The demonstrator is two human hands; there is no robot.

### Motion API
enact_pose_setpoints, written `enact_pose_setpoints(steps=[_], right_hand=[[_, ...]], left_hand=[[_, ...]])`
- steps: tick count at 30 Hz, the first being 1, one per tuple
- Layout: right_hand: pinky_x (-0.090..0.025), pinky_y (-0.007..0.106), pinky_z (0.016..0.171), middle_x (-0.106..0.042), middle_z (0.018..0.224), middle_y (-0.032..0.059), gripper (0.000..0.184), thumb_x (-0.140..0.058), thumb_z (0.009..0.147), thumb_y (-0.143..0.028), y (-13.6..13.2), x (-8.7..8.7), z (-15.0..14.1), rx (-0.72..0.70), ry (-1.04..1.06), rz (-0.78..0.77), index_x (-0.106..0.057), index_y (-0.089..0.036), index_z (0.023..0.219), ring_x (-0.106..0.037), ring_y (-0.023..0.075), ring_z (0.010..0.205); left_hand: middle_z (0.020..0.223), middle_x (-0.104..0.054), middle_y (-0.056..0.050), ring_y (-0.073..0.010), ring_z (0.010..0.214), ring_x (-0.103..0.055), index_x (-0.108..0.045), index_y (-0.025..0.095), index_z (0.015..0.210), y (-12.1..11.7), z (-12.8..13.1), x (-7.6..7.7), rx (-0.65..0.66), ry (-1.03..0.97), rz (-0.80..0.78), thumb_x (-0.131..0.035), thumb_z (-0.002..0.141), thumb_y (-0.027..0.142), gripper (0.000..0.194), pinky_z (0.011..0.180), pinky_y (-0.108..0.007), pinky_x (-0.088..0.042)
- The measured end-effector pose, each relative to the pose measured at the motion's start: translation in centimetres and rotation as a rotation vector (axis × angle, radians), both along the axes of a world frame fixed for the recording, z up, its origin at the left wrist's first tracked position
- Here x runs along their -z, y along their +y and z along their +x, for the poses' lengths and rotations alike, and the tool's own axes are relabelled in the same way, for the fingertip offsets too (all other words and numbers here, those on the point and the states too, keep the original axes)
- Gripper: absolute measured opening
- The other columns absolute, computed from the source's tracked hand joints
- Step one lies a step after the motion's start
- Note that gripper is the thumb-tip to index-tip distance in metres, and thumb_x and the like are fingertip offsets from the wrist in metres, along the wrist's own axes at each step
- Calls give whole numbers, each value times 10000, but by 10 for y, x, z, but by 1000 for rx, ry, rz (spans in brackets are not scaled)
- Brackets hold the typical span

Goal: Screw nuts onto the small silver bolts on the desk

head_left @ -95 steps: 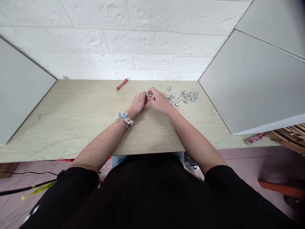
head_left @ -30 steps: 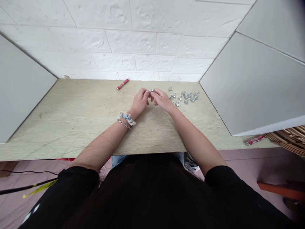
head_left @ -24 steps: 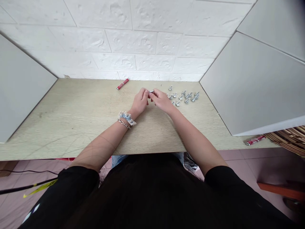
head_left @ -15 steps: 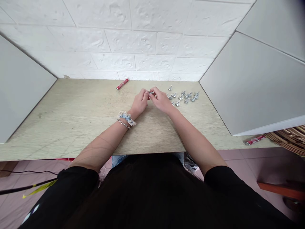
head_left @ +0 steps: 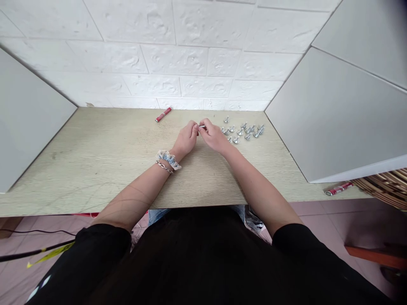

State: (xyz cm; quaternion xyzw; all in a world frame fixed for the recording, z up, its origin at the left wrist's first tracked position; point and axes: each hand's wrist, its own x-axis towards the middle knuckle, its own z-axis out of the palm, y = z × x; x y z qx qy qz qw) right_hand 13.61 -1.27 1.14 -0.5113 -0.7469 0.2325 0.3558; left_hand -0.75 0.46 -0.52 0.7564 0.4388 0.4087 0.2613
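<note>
My left hand (head_left: pixel 187 137) and my right hand (head_left: pixel 213 135) meet above the middle of the wooden board, fingertips nearly touching. Between them is a small shiny metal bolt (head_left: pixel 202 126), pinched by the thumb and fingers of both hands. Most of it is covered by the fingers, so its ends are hidden. To the right of my right hand lie several loose metal bolts with round, flat bases (head_left: pixel 241 132), scattered in a cluster, many with the shaft pointing up. My left wrist wears a scrunchie and a chain bracelet.
A red tube (head_left: pixel 163 114) rests on the board (head_left: pixel 104 156) near the white brick wall (head_left: pixel 174 59). Another red tube (head_left: pixel 338 188) lies at the right front beside a woven basket (head_left: pixel 384 188). Grey-white panels (head_left: pixel 346 114) flank the board on both sides.
Both hands stay together on the metal bolt, with only slight finger movement and a small turn of the bolt. The whole view has shifted slightly; the bolts on the board lie as before.
</note>
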Motion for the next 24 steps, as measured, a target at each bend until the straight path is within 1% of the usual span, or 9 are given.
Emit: enact_pose_setpoints(steps=[6,9,11,13,16,18,19,21,24], right_hand=[[-333,263,627,-552,674,-16,275,-370,919,-408,-3,-4,0,-1,-59,3,-436,-219,731,-480,136,641],[-312,261,600,-504,619,-23,306,-376,904,-406,-5,-13,3,38,-106,11,-433,-215,672,-453,130,611],[-302,264,583,-474,586,-22,326,-403,879,-403,-7,-26,12,98,-135,4,-405,-212,615,-441,131,604],[-302,270,570,-458,553,-15,339,-417,852,-390,-13,-44,29,180,-172,-42,-372,-210,569,-436,137,593],[-309,281,554,-489,569,-6,329,-427,823,-402,-33,-73,64,355,-218,-136,-379,-209,560,-438,142,578],[-332,287,575,-517,594,8,334,-434,808,-412,-51,-84,90,487,-293,-193,-399,-208,545,-463,152,604],[-342,294,585,-531,607,19,337,-428,807,-423,-61,-85,102,562,-331,-214,-414,-212,545,-476,163,620],[-368,311,610,-584,661,50,336,-409,813,-440,-77,-79,123,655,-399,-295,-476,-221,567,-514,190,666],[-401,335,653,-646,748,102,312,-410,810,-434,-88,-58,141,722,-454,-417,-553,-233,620,-574,233,751]], left_hand=[[559,-468,29,-122,531,-464,-418,214,722,-2,1,-2,-14,-56,-98,-259,992,429,381,639,-271,-391],[531,-460,29,-132,543,-477,-446,208,701,-4,1,-3,4,-40,-121,-245,986,420,408,647,-270,-400],[583,-507,22,-137,580,-499,-484,204,737,-4,1,-2,31,-16,-122,-258,974,407,385,647,-266,-407],[648,-562,12,-145,617,-523,-516,205,776,-3,1,0,89,33,-131,-265,964,401,370,646,-268,-415],[661,-585,5,-161,653,-542,-541,210,751,-1,0,1,144,141,-124,-295,945,399,366,674,-281,-422],[668,-595,1,-170,671,-553,-551,212,750,0,-1,2,157,174,-124,-300,938,404,368,692,-291,-426],[674,-601,-1,-174,679,-559,-556,213,755,0,-2,1,161,179,-127,-300,936,407,368,699,-295,-428],[682,-611,-6,-179,686,-569,-560,213,755,0,-2,1,167,185,-137,-309,932,413,366,701,-302,-432],[690,-624,-13,-187,694,-579,-556,214,740,0,-2,0,167,216,-145,-332,925,430,361,689,-309,-433]])
